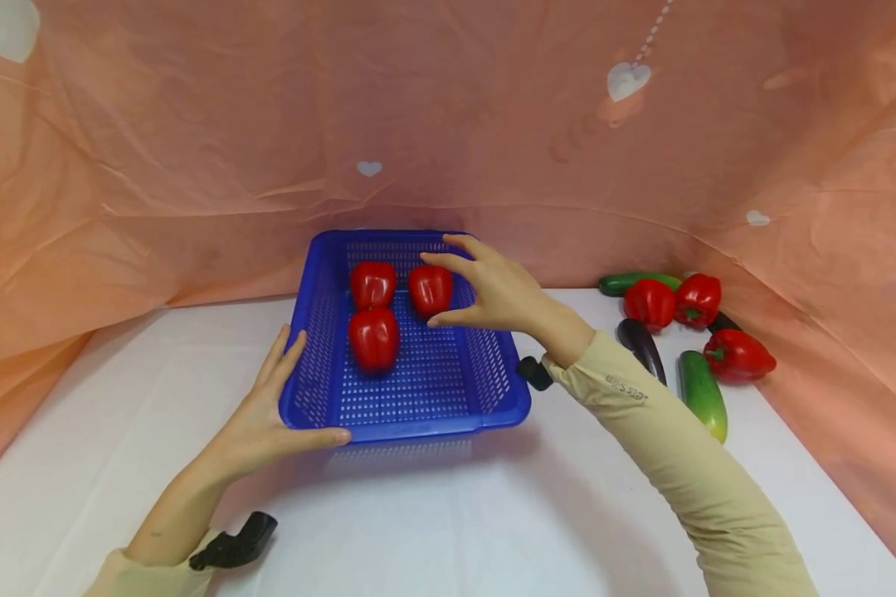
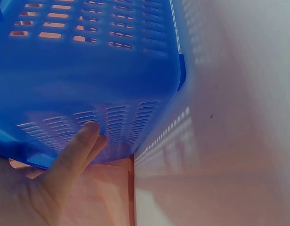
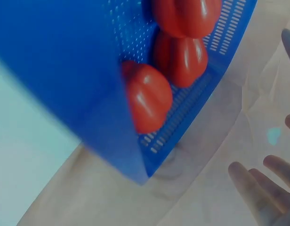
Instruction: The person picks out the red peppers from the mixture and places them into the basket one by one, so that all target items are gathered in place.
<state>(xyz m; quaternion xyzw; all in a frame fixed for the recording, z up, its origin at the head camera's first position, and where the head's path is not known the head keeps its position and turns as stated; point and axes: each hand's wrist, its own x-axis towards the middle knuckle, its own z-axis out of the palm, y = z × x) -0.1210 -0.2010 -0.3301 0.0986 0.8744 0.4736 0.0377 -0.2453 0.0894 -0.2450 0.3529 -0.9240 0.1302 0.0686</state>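
The blue basket (image 1: pixel 418 429) stands on the white table (image 1: pixel 388 522), and three red peppers lie inside it. Two of them, the far-left pepper (image 1: pixel 373 285) and the far-right pepper (image 1: pixel 430 290), are in its far part; the nearer pepper (image 1: pixel 374 342) lies toward the left of its floor, just before the far-left one. The left hand (image 1: pixel 261 419) is at the basket's near left corner: its fingers are straight along the left side and the thumb reaches to the near rim — it touches the basket but does not clench it. The right hand (image 1: pixel 500 286) is above the basket's right side, with fingers spread apart and the grip released; it holds nothing.

To the right of the basket, well apart from it, there is a group of other vegetables: a long green vegetable (image 1: pixel 620 284) at the far side, two red peppers (image 1: pixel 650 304) near it, a dark eggplant (image 1: pixel 642 347), a green cucumber (image 1: pixel 702 391), and one more red pepper (image 1: pixel 739 356) — the farthest from the basket. Behind the basket hangs an orange cloth (image 1: pixel 448 149) with white hearts.
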